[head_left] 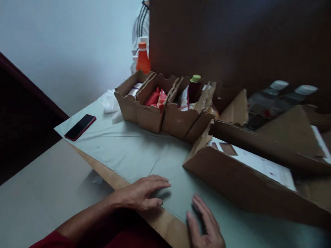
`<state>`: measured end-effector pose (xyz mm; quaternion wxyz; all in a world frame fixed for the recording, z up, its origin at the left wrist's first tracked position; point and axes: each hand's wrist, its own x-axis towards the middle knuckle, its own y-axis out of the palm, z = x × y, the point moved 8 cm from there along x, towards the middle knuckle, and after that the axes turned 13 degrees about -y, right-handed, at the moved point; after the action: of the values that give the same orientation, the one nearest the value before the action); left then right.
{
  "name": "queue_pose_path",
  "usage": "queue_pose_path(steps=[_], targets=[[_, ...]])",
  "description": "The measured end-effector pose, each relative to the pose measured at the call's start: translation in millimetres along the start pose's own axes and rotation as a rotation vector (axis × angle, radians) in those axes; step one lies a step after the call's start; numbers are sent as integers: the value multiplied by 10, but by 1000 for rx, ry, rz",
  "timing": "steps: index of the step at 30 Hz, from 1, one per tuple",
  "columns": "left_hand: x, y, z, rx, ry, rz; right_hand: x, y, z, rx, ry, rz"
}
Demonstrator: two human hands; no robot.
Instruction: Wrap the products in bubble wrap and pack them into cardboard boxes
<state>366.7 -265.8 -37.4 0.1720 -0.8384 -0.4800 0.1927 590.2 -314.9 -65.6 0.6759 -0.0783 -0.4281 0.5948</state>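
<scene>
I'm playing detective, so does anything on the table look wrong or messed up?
A little. The cloth is creased and looks crooked, because a strip of bare wood shows along the near edge. The boxes have ragged rims, as if torn or roughly cut. I can't see any spill.

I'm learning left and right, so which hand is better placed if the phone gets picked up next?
Probably the left hand: it is nearer the smartphone and looks empty. The right hand looks empty too, but it is farther from the smartphone.
</scene>
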Motion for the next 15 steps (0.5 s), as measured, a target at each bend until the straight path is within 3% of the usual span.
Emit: queue_pose_path(steps=[2,5,8,11,15], targets=[[-81,-453,112,50,-1,-127,127,265,222,26,-137,89],[-257,-1450,501,169,-172,-590,256,483,359,5,-232,154],[-450,-2267,876,222,-306,-878,314,566,355,-61,-299,178],[-426,-2741,1114,286,-349,-984,329,589,305,-100,-325,187],[-36,-2963,1292,385,-375,-1005,334,583,280,-98,-299,217]])
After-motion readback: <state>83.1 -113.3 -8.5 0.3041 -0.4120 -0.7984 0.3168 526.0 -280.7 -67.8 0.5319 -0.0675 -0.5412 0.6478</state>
